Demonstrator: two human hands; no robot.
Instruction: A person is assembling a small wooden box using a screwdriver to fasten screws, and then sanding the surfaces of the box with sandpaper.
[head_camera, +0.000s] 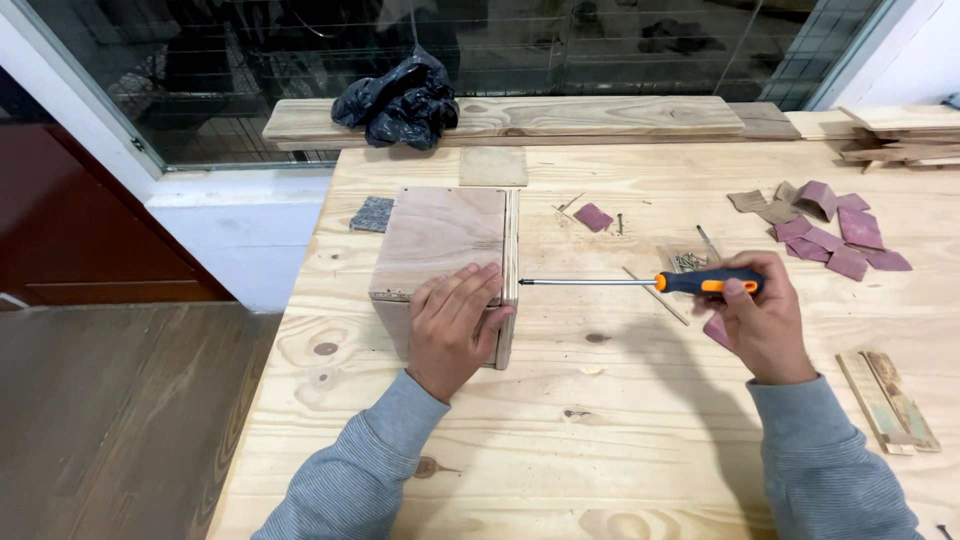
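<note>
Pale pine workbench (620, 430) beside a window, with a plywood box and a screwdriver in hand.

Left hand (452, 325) lies flat, fingers together, on the plywood box (440, 240) near the bench's left edge; right hand (762, 320) grips the orange-handled screwdriver (640, 283), its tip at the box's right edge. Sandpaper scraps (835, 235) lie well to the right; bare wood lies in front.
</note>
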